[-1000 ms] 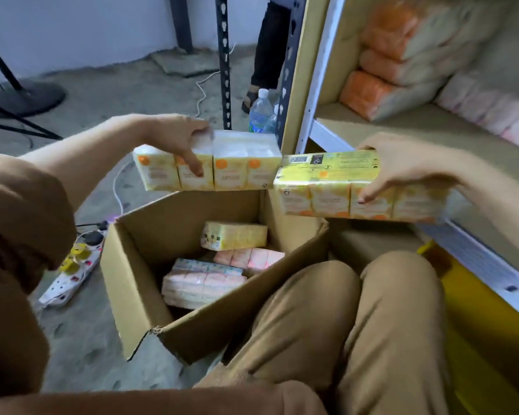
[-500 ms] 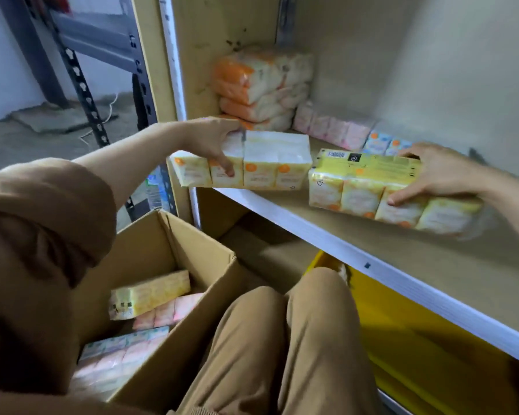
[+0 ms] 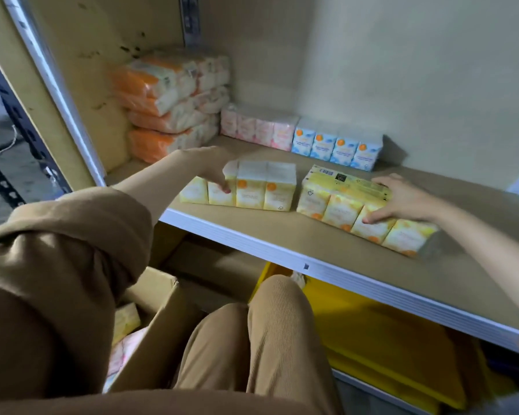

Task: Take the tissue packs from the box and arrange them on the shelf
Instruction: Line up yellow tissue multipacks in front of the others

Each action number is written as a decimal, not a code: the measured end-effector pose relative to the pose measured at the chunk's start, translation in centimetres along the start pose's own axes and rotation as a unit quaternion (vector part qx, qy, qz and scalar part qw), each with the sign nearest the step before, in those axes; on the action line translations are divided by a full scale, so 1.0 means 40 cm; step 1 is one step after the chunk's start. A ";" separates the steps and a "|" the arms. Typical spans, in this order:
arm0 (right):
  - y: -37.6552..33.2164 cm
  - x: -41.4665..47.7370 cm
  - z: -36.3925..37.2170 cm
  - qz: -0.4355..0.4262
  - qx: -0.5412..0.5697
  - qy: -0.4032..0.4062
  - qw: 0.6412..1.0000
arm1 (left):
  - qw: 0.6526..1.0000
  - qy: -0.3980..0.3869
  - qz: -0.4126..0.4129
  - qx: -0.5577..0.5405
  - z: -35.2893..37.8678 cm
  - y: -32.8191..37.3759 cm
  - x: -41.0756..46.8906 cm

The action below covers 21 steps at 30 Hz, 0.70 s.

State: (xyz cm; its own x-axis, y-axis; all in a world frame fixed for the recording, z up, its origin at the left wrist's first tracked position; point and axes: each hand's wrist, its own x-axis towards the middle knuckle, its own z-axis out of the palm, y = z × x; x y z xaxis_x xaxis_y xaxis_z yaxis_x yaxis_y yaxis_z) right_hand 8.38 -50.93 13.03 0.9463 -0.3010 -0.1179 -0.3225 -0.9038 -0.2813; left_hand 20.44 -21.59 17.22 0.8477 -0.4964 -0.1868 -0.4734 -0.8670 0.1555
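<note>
Two yellow plastic-wrapped tissue packs sat on the tan shelf board [image 3: 282,235]: the left pack [image 3: 252,187] grasped by the left hand [image 3: 219,172], the right pack [image 3: 357,205] under the right hand [image 3: 402,202], fingers curled over it. Behind them stood pink [image 3: 258,130], blue [image 3: 336,148] and orange [image 3: 168,109] packs. Below the shelf, the cardboard box [image 3: 150,295] apparently held more.

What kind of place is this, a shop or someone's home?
Probably a stockroom or shop storage area: a metal-framed shelf stocked with wrapped tissue packs, a cardboard box of more packs, and bare concrete floor.
</note>
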 end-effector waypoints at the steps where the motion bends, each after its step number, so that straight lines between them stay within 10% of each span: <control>1: -0.006 -0.001 -0.003 -0.010 0.005 0.003 1.000 | 1.000 0.004 -0.003 0.000 0.015 -0.019 0.024; 21: -0.058 0.036 0.023 -0.050 -0.078 0.075 0.993 | 0.987 0.155 0.034 -0.002 0.110 -0.092 0.135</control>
State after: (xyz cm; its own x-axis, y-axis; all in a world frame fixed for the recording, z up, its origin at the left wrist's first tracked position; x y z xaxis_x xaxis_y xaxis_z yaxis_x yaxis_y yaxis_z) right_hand 10.47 -49.00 12.65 0.9700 -0.2382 0.0494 -0.2301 -0.9643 -0.1315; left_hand 25.71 -21.29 11.37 0.8469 -0.5155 0.1308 -0.5312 -0.8317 0.1614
